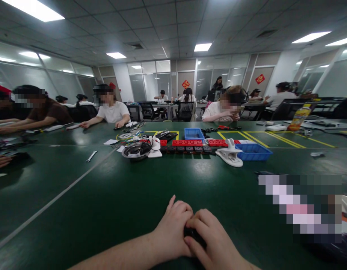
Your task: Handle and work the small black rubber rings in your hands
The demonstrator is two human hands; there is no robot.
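Note:
Both my hands meet low in the head view, just above or on the green tabletop. Between them is a small black, smooth, rounded object, mostly covered by fingers, so its kind cannot be made out. My left hand curls around its left side, with one finger sticking up and away. My right hand closes on it from the right, thumb below and fingers over the top.
Across the table stand a metal bowl of cables, white clamp stands, red-and-black socket strips and blue trays. A wrench lies left, a drink bottle stands right. Several people sit around.

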